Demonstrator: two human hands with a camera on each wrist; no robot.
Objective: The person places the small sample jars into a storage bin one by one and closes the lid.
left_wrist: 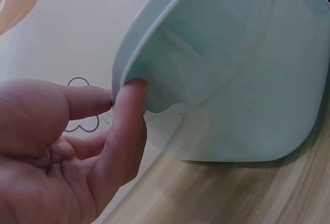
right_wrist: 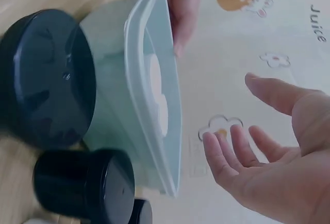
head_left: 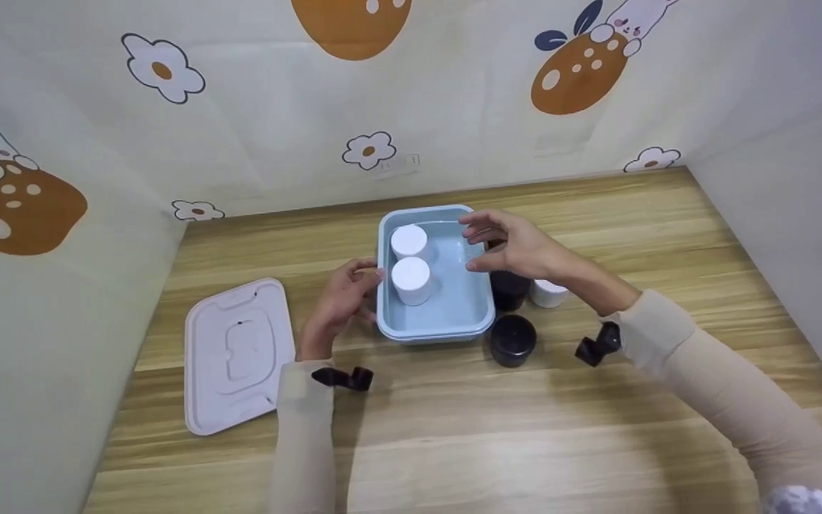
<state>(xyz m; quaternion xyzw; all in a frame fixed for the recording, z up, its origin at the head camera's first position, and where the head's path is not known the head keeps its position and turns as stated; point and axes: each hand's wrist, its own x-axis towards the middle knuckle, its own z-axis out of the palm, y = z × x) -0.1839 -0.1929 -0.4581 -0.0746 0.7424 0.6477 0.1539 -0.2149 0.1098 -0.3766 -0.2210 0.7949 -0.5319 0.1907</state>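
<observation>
A light blue plastic bin [head_left: 447, 333] stands on the table with two white round-lidded jars, a rear jar [head_left: 409, 240] and a front jar [head_left: 412, 278], along its left side. My left hand [head_left: 343, 296] pinches the bin's left rim; in the left wrist view the thumb meets the rim's edge and a finger lies under it. Over the bin's right edge, my right hand [head_left: 518, 246] hangs with fingers spread apart and nothing between them. Below its forearm, right of the bin, are a black jar [head_left: 511, 291] and a white jar [head_left: 548, 294], partly hidden.
Another black jar [head_left: 513, 341] stands by the bin's front right corner. A pale lid [head_left: 240, 371] lies flat on the wooden table [head_left: 454, 428] at the left. Patterned sheets [head_left: 268, 128] hang close behind the table and along both sides.
</observation>
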